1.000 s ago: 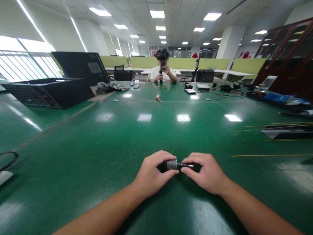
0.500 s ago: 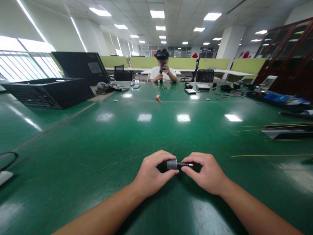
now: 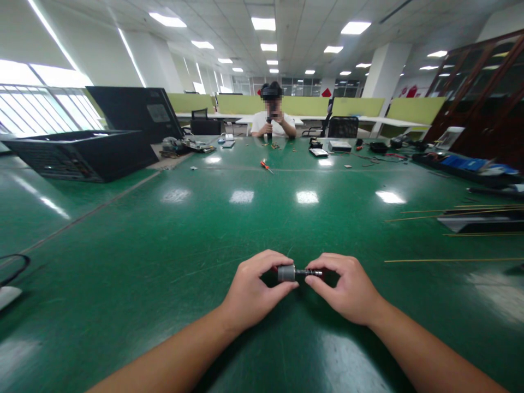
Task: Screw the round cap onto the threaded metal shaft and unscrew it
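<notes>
Both my hands meet low over the green table (image 3: pixel 172 234), near its front edge. My left hand (image 3: pixel 251 292) is closed around a small grey metal cylinder (image 3: pixel 286 273), thumb below and fingers curled over it. A thin dark shaft (image 3: pixel 308 272) sticks out of the cylinder to the right. My right hand (image 3: pixel 347 289) pinches that shaft between thumb and forefinger. A bit of red shows behind the cylinder, mostly hidden by my left fingers.
A person (image 3: pixel 273 117) sits at the far side holding a dark object. A black computer case (image 3: pixel 82 155) lies at the left, a red-handled screwdriver (image 3: pixel 266 165) mid-table, thin rods (image 3: pixel 434 260) and a flat dark panel (image 3: pixel 483 221) at the right, a cable (image 3: pixel 14 267) at the left edge.
Both hands and the part have risen very slightly. My right fingers have slid a little further over the shaft.
</notes>
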Action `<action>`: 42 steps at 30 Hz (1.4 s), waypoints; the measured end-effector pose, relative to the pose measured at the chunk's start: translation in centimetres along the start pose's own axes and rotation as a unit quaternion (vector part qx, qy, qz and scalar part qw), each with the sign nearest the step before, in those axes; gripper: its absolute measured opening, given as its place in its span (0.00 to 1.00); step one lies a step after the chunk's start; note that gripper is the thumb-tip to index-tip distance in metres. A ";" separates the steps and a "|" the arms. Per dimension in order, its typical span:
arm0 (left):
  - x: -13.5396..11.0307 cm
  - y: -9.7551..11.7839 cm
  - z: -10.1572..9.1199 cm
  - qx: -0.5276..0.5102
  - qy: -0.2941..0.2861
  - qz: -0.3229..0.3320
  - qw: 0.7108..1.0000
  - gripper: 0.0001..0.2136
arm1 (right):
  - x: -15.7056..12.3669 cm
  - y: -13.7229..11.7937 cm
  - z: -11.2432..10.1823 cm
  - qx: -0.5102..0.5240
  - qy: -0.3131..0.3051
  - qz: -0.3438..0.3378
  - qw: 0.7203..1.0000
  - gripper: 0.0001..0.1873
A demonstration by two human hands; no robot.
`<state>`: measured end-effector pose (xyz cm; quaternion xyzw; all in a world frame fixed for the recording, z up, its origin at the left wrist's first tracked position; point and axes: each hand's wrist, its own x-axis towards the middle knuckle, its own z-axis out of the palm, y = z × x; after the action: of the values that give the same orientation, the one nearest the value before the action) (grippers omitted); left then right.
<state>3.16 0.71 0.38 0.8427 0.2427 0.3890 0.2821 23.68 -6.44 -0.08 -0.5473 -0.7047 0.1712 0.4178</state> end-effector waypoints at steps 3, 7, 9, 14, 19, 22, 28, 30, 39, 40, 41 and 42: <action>0.1 0.0 0.0 -0.002 0.004 0.002 1.000 0.14 | 0.0 0.0 -0.1 0.001 0.000 0.002 1.000 0.04; 0.1 0.0 -0.1 -0.001 0.006 0.000 1.000 0.13 | 0.0 0.0 -0.2 0.006 0.003 0.008 1.000 0.04; 0.1 0.0 -0.1 0.001 0.008 -0.002 1.000 0.14 | 0.0 0.1 -0.2 0.009 0.005 0.008 1.000 0.04; 0.1 0.0 -0.1 0.002 0.012 -0.011 1.000 0.14 | 0.0 0.2 -0.1 0.013 0.012 0.010 1.000 0.03; 0.1 0.0 -0.2 0.001 0.017 -0.016 1.000 0.14 | 0.0 0.4 -0.2 0.013 0.013 0.014 1.000 0.03; 0.1 0.0 -0.2 0.003 0.020 -0.015 1.000 0.14 | 0.0 0.6 -0.1 0.016 0.015 0.017 1.000 0.03; 0.2 0.0 -0.2 0.010 0.024 -0.018 0.999 0.13 | 0.1 0.6 -0.2 0.019 0.013 0.023 0.999 0.03; 0.2 -0.1 -0.3 0.010 0.024 -0.020 0.999 0.14 | 0.1 0.6 -0.2 0.019 0.014 0.025 0.999 0.04; 0.2 -0.3 -0.4 0.030 0.021 -0.036 0.999 0.14 | 0.2 0.8 -0.3 0.024 0.022 0.040 0.999 0.05; 0.2 -0.4 -0.6 0.040 0.016 -0.039 0.998 0.14 | 0.2 0.9 -0.3 0.025 0.025 0.047 0.998 0.05; 0.3 -0.7 -0.7 0.050 0.011 -0.043 0.998 0.14 | 0.2 0.9 -0.3 0.028 0.031 0.056 0.998 0.06; 0.4 -1.0 -0.9 0.060 0.006 -0.048 0.997 0.14 | 0.3 1.0 -0.3 0.035 0.039 0.068 0.996 0.06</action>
<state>2.51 1.88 0.39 0.8431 0.3072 0.3647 0.2484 24.58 -5.88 -0.48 -0.5852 -0.6428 0.2023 0.4510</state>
